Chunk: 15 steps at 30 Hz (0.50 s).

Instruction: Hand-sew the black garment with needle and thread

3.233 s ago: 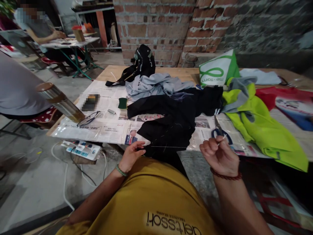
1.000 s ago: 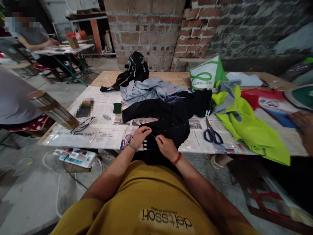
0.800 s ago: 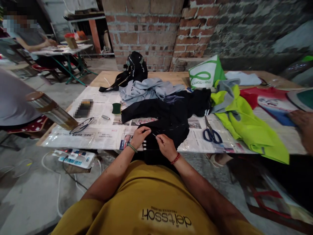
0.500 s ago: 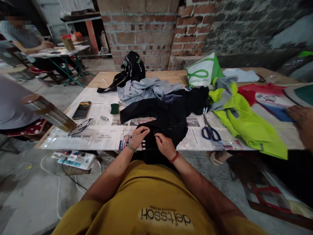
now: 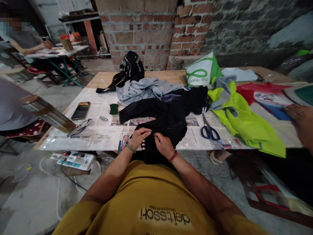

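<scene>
- The black garment (image 5: 168, 122) is being draped over the counter (image 5: 171, 75)'s near edge, bare newspaper (image 5: 97, 137) lying alongside.
- It is being pinched by the left hand (image 5: 138, 137) and right hand (image 5: 162, 145), fingers closed together.

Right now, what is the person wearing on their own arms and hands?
Both forearms are bare, no gloves. The left hand has a green beaded bracelet at the wrist; the right hand has a red cord bracelet. A mustard-yellow short-sleeved shirt carries dark lettering across the front.
</scene>
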Available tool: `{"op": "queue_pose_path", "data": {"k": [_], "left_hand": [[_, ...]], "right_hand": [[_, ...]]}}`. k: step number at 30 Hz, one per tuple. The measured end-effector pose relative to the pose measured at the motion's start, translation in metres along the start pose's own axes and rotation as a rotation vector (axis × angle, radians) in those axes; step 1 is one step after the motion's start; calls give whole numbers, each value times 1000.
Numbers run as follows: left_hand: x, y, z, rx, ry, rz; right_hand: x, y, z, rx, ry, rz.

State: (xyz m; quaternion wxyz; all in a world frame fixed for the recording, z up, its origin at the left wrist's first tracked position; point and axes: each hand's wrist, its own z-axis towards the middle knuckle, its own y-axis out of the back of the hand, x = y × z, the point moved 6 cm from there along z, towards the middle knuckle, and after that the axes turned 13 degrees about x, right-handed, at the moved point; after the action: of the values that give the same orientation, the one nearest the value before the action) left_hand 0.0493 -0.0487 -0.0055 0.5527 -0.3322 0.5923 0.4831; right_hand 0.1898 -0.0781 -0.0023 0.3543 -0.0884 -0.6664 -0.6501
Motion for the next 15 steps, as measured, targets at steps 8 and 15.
{"op": "queue_pose_path", "data": {"k": [8,15], "left_hand": [[-4,-6,1,103,-92,103],[-8,-11,0,170,-185,145]], "right_hand": [[1,-4,1,33,-55,-127],[1,-5,-1,28,-67,-173]]}}
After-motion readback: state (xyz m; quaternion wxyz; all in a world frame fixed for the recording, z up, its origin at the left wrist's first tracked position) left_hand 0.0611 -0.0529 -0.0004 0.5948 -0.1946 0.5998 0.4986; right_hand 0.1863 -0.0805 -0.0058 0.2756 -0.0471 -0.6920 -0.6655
